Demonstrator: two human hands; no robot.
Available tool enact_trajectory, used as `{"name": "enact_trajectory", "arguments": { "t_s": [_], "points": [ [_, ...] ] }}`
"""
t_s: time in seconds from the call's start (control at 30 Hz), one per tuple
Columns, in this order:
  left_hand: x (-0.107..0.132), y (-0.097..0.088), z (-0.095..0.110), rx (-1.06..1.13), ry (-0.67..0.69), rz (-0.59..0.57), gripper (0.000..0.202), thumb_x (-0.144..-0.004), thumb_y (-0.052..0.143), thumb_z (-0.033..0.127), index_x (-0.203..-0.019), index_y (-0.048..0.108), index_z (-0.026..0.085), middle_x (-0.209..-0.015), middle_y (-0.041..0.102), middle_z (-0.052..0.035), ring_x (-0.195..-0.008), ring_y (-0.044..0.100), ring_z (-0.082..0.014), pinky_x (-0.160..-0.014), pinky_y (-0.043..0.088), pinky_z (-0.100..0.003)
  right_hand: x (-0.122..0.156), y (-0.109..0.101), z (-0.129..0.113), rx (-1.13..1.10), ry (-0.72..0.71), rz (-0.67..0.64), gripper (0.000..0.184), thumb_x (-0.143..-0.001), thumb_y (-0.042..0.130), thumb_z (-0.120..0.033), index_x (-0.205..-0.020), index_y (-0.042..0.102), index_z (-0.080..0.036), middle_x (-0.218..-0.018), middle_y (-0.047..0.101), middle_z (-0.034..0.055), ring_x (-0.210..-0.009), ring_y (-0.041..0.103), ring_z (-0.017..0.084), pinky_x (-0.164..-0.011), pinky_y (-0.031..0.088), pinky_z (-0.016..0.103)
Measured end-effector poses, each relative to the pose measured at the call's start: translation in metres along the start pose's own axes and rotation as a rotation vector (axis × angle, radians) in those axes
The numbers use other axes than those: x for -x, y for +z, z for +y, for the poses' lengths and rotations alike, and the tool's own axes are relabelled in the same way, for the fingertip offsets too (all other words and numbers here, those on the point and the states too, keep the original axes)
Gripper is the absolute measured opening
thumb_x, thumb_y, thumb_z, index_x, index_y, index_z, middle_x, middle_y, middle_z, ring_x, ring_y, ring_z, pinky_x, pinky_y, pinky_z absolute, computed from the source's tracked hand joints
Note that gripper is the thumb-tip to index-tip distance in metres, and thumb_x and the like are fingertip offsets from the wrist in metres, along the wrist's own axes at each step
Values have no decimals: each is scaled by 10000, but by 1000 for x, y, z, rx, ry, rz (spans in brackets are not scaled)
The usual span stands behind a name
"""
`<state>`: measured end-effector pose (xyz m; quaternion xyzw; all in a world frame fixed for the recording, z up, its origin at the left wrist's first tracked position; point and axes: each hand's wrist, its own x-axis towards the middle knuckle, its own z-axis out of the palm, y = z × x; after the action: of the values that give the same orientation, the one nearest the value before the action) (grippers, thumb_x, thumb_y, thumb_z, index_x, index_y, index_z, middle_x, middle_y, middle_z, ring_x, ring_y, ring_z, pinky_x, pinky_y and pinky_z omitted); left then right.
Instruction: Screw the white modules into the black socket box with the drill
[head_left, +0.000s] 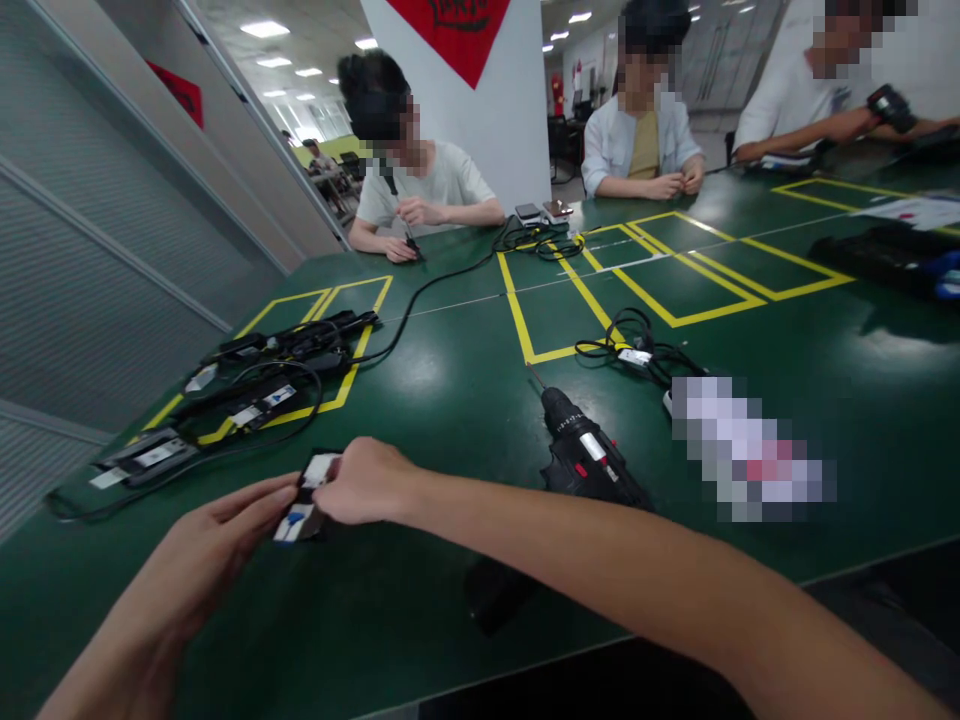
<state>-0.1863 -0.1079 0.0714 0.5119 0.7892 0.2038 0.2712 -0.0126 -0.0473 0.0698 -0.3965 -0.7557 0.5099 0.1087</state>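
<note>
Low over the green table's left part, my two hands meet at a small black device with white and blue labels (294, 522). My left hand (217, 545) grips its left edge between thumb and straight fingers. From the other side, my right hand (367, 482) is closed against the device's upper right part, its fingertips partly hidden. A black cordless drill (589, 450) lies to the right, with its bit pointing away from me. My right forearm crosses over the drill's handle and hides part of it.
Black devices and cables (292, 345) lie in a yellow-taped area at the left. A power strip cord (637, 350) curls beside a blurred pale object (742, 440). Phones (529, 213) rest at the back. Several people sit around the table (442, 400), one (420, 190) using a screwdriver.
</note>
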Motion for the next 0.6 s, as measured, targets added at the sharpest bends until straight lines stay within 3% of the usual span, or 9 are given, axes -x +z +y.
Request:
{"name": "enact_trajectory", "arguments": {
  "t_s": [0.03, 0.1, 0.2, 0.33, 0.47, 0.6],
  "points": [
    [-9, 7, 10, 93, 29, -129, 503, -815, 501, 613, -1175, 556, 266, -1104, 678, 18, -991, 628, -163, -871, 493, -285, 11, -11, 11, 0, 1, 48, 252, -884, 600, -286, -1108, 614, -172, -1107, 672, 64, -908, 674, 214, -736, 562, 401],
    [-25, 26, 39, 214, 184, -275, 498, -825, 567, 520, -1240, 508, 250, -1208, 625, 22, -1093, 578, -162, -976, 429, -291, 32, -33, 34, 14, 20, 173, 275, -889, 590, -303, -1133, 602, -177, -1129, 663, 70, -925, 669, 219, -754, 556, 413],
    [-45, 60, 89, 220, 396, -405, 531, -779, 645, 435, -1234, 536, 184, -1205, 626, -27, -1088, 585, -201, -986, 432, -327, 59, -60, 67, 65, 111, 366, 324, -890, 583, -317, -1187, 570, -188, -1188, 634, 81, -987, 647, 242, -800, 538, 449],
    [-66, 99, 139, 143, 604, -537, 491, -740, 657, 386, -1183, 597, 183, -1156, 649, -51, -1035, 618, -228, -941, 484, -356, 82, -84, 98, 116, 192, 441, 280, -889, 590, -289, -1157, 592, -208, -1171, 641, 68, -981, 653, 234, -778, 546, 410],
    [-75, 114, 156, 66, 686, -588, 468, -742, 647, 363, -1177, 602, 195, -1159, 644, -46, -1017, 622, -220, -921, 504, -369, 90, -90, 107, 170, 208, 451, 285, -887, 594, -278, -1160, 590, -194, -1178, 640, 74, -971, 655, 232, -781, 549, 425],
    [-74, 116, 153, 54, 692, -615, 461, -757, 631, 358, -1191, 587, 208, -1161, 639, -46, -980, 630, -207, -895, 519, -372, 92, -87, 106, 236, 206, 466, 305, -886, 595, -271, -1176, 580, -178, -1200, 630, 85, -981, 648, 239, -798, 544, 451]
  ]
}}
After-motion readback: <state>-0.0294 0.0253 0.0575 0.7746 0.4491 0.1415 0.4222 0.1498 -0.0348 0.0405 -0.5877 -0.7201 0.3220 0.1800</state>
